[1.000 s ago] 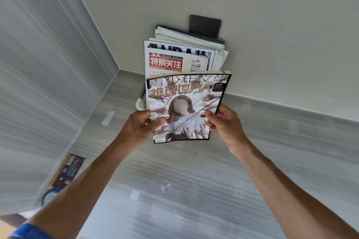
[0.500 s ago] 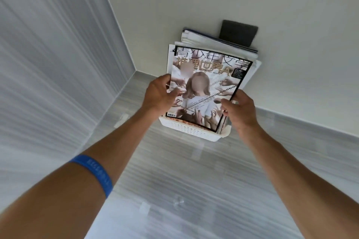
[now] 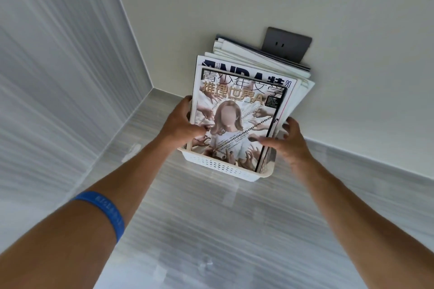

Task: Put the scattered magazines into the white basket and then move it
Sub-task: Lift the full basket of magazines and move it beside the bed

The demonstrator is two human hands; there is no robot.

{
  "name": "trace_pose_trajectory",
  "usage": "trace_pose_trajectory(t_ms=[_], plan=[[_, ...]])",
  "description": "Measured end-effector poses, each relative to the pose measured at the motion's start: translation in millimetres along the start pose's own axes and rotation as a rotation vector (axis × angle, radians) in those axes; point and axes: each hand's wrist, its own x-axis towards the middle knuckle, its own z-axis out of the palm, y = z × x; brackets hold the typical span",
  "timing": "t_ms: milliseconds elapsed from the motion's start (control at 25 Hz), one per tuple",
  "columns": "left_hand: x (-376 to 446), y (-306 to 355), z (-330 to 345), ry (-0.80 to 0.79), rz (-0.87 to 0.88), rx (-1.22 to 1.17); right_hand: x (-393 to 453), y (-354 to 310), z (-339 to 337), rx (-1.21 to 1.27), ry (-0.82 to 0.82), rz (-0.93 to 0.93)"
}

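Note:
A white perforated basket (image 3: 225, 168) stands on the grey floor against the wall, with several magazines (image 3: 256, 61) upright in it. The front magazine (image 3: 237, 110) shows a long-haired figure ringed by reaching hands and chains, and its lower end sits inside the basket. My left hand (image 3: 178, 124) grips that magazine's left edge, thumb on the cover. My right hand (image 3: 290, 145) is at its right edge with fingers spread, only the thumb tip touching the cover.
A dark wall socket (image 3: 287, 44) sits on the white wall just behind the magazines. A pale panelled surface (image 3: 58, 77) runs along the left and meets the wall at a corner. Grey striped floor (image 3: 211, 230) spreads out before the basket.
The magazine has gone from held in the air to standing low in the basket in front of the others. My right hand has loosened its hold and spread its fingers.

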Motion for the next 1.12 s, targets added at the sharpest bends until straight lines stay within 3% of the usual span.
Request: trace_pose_trajectory(t_ms=[200,560,800,920,1000,1120], plan=[[27,10,-8,-0.236,-0.032,-0.101,14,-18,-1,-0.022,-0.19,0.019],[-60,-43,14,-0.1,0.045,-0.266,-59,28,7,0.111,-0.158,-0.188],[-152,-75,19,-0.089,0.152,-0.47,-122,62,-11,0.06,-0.219,-0.303],[-183,-80,13,-0.055,0.143,-0.378,-154,87,-20,0.047,-0.234,-0.319],[-176,-68,4,-0.127,0.051,-0.308,-168,94,-25,0.029,-0.233,-0.315],[-168,-52,-7,-0.261,0.048,-0.275,-175,82,-31,-0.001,-0.326,-0.305]])
